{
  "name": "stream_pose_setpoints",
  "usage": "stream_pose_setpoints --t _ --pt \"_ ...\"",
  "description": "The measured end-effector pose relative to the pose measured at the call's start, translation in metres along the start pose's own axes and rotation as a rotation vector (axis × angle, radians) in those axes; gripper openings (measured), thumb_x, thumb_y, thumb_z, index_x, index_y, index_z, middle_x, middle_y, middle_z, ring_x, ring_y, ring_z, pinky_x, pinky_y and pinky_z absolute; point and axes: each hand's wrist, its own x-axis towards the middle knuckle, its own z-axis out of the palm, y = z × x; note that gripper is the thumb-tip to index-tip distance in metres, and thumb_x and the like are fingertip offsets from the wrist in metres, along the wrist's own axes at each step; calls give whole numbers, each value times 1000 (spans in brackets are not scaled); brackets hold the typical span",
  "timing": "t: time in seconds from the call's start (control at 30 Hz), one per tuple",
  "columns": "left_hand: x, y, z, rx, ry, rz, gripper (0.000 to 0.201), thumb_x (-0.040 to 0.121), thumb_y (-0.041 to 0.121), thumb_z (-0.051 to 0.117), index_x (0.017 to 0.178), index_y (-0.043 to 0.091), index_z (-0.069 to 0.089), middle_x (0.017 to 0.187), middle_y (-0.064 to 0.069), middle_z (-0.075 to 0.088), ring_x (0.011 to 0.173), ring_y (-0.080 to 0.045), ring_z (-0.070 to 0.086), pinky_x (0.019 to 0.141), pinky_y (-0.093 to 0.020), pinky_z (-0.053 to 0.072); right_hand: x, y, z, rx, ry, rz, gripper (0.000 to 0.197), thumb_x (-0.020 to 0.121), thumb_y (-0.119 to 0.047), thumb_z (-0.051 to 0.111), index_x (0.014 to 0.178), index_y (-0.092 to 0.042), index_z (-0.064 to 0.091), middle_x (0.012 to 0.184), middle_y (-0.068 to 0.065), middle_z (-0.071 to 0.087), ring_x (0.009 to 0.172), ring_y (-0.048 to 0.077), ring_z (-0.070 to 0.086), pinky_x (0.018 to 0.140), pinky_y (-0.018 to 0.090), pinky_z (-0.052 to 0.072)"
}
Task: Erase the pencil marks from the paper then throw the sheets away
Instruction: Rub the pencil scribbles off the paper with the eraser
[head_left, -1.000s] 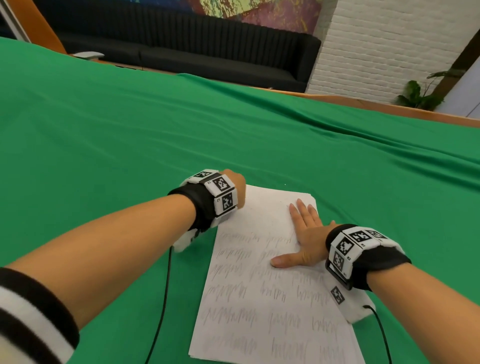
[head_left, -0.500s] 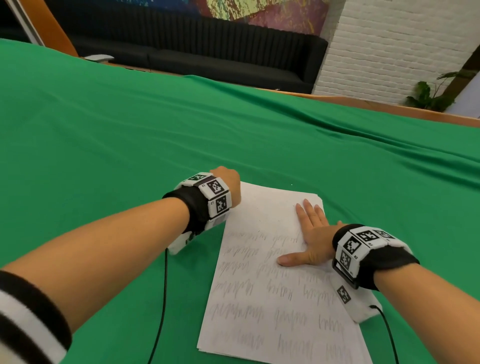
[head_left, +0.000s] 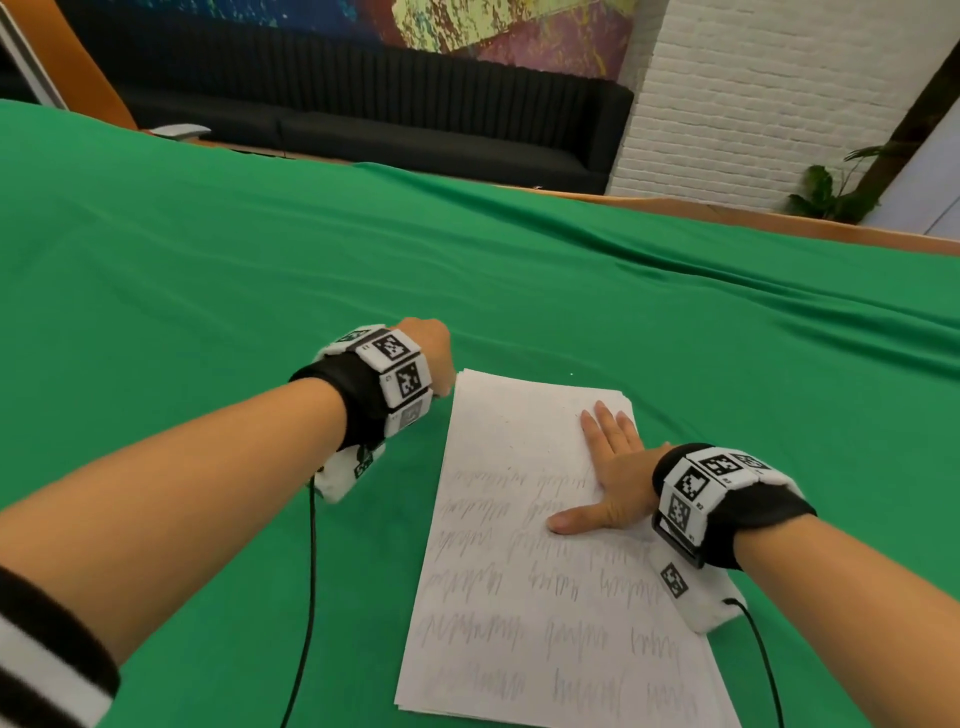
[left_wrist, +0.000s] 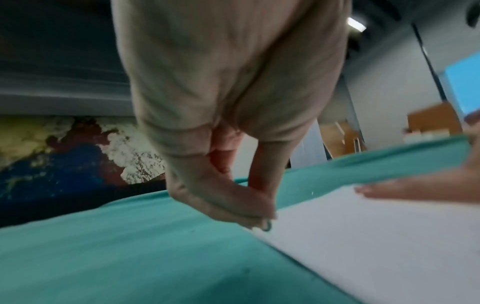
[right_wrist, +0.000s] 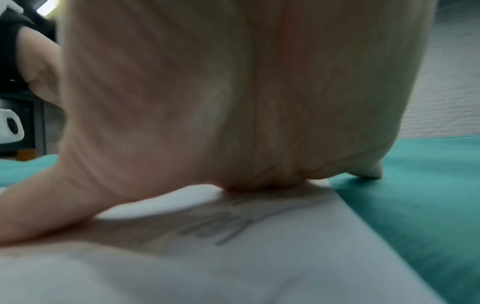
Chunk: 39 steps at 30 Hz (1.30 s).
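Observation:
A stack of white paper sheets (head_left: 519, 571) lies on the green cloth, with rows of grey pencil scribbles on its lower part and a mostly bare top strip. My left hand (head_left: 428, 353) is curled at the stack's far left corner. In the left wrist view its fingers (left_wrist: 259, 216) pinch a small eraser (left_wrist: 267, 225); only a dark tip shows, touching the paper's (left_wrist: 363, 236) edge. My right hand (head_left: 613, 467) lies flat on the sheet's right side, fingers straight, thumb spread. Its palm (right_wrist: 182, 102) presses on the paper (right_wrist: 233, 267).
The green cloth (head_left: 260, 260) covers the whole table, with folds at the right. A black sofa (head_left: 363, 119) and a white brick wall (head_left: 753, 104) stand beyond the far edge, and a plant (head_left: 831, 192) at the right. Thin black cables (head_left: 309, 597) trail from both wrist cameras.
My left hand has slid a little to the left, from over the paper's top-left area to its corner. My right hand stays flat on the sheet.

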Motion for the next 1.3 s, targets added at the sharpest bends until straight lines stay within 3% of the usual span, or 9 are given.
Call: stream_pose_setpoints --t 0.3,0.43,0.57,0.73,0.87,1.03,1.1,1.2,1.3 --pt "1 29 -14 -485 -84 139 18 93 13 64 78 4 67 77 -10 75 74 -21 72 87 -35 58 -21 5 -46 142 291 -99 118 69 -82 41 157 -18 -2 165 3 2 151 24 10 120 55 12" --pt "-3 50 -16 -738 -116 278 22 90 10 70 70 3 63 72 -15 70 54 -14 65 71 -28 59 -31 8 -73 380 518 -332 82 83 -51 68 152 -26 33 141 0 54 116 12 61 102 28 45" --pt "-2 68 -23 -715 -15 372 20 81 15 79 67 4 69 60 -8 63 57 -17 57 69 -32 54 -38 -4 -83 341 712 -468 49 84 -36 74 129 -21 61 109 -2 71 86 13 70 86 33 54" --pt "0 70 -19 -819 -102 353 27 82 22 79 66 6 65 63 -8 63 63 -17 56 70 -29 51 -33 2 -78 267 716 -415 21 92 -35 66 98 -15 68 74 1 71 64 10 68 67 32 54" --pt "2 83 -2 -878 -175 342 28 97 27 61 79 5 66 78 -7 68 64 -12 62 60 -18 52 -15 12 -66 189 670 -285 15 99 -30 50 92 -17 54 83 6 64 78 30 60 68 42 48" --pt "11 91 12 -282 -84 382 34 100 37 52 91 7 66 90 -8 67 86 -26 61 75 -31 47 -4 26 -51 365 630 -188 8 99 -13 47 96 -12 55 88 2 63 79 25 61 75 42 53" --pt "10 88 16 -3 -93 404 46 93 45 61 117 6 63 113 -9 65 106 -28 59 83 -31 44 -5 31 -49 388 591 -199 9 100 -14 45 94 -14 53 83 -2 64 72 23 60 68 37 50" --pt "15 83 29 101 -230 494 93 75 55 77 152 25 33 157 0 32 142 -26 33 110 -37 33 -5 31 -45 254 658 -212 14 101 -29 46 93 -21 54 70 -2 60 66 23 54 63 37 44" --pt "18 81 43 159 -328 491 116 67 66 77 156 39 9 165 8 -2 151 -31 -2 118 -58 14 -3 29 -43 241 681 -201 25 102 -32 42 88 -20 59 64 -7 55 63 20 52 62 37 43"
